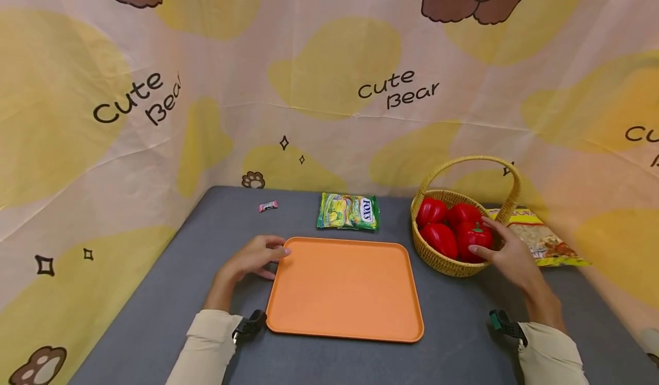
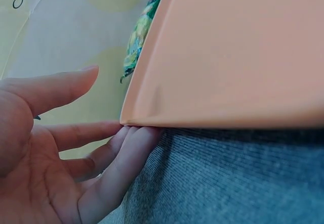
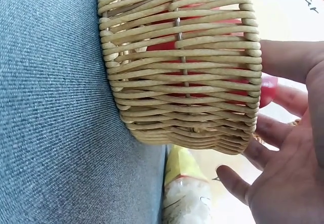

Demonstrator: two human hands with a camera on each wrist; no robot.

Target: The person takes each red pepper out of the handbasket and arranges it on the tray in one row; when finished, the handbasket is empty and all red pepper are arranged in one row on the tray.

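Note:
An orange rectangular tray [image 1: 345, 290] lies flat in the middle of the table. At its upper left corner is my left hand [image 1: 259, 254]; in the left wrist view, fingertips [image 2: 144, 133] touch the rim while the thumb stands apart. To the right, a wicker basket [image 1: 447, 266] with a tall handle holds several red bell peppers. My right hand [image 1: 515, 256] reaches over the basket's right rim, thumb and fingers spread around the front right bell pepper [image 1: 472, 237]. In the right wrist view, the basket wall [image 3: 182, 77] hides most of the peppers.
Behind the tray lies a green candy bag [image 1: 348, 211]. A small wrapped candy [image 1: 268, 206] sits farther left. Next to the basket, partly behind it, is a yellow food bag [image 1: 540, 239]. A printed cloth [image 1: 319, 59] hangs around the back and sides of the grey table.

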